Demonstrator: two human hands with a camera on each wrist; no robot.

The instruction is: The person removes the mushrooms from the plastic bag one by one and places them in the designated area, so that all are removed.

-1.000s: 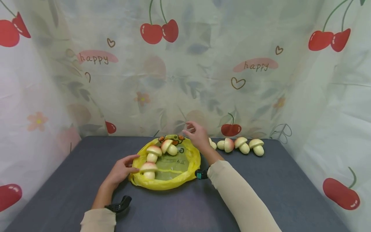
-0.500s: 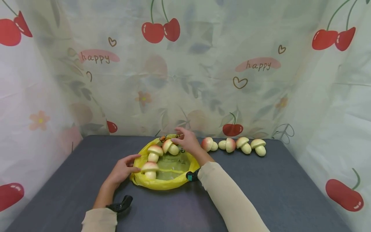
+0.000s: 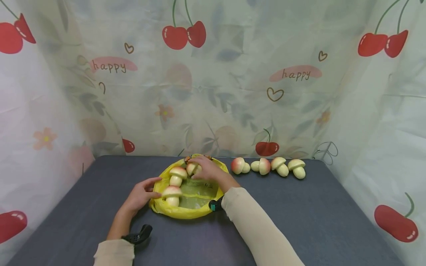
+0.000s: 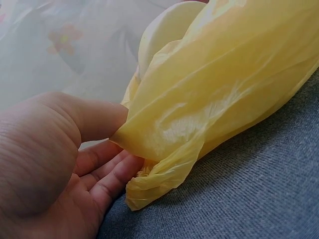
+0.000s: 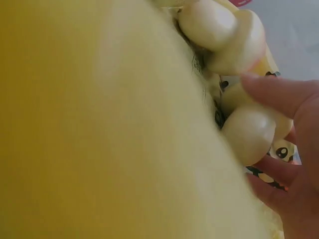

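A yellow plastic bag [image 3: 183,213] lies on the dark table, its mouth spread into a ring. Inside, along its left side, are two toy mushrooms: one nearer the front [image 3: 172,200] and one behind it [image 3: 176,180]. My right hand [image 3: 211,172] reaches over the bag's back part, thumb and fingers on either side of a third toy mushroom [image 5: 249,134], partly hidden by the hand in the head view. My left hand [image 3: 139,194] touches the bag's left rim, thumb and fingers spread at the yellow plastic [image 4: 179,124].
Several more toy mushrooms [image 3: 263,166] form a row on the table [image 3: 319,221] at the back right. A patterned curtain [image 3: 213,92] hangs behind and along both sides. Each wrist wears a black band with a camera.
My right hand has moved left and down from above the bag's back right rim onto the back mushroom. The left hand has stayed at the left rim.
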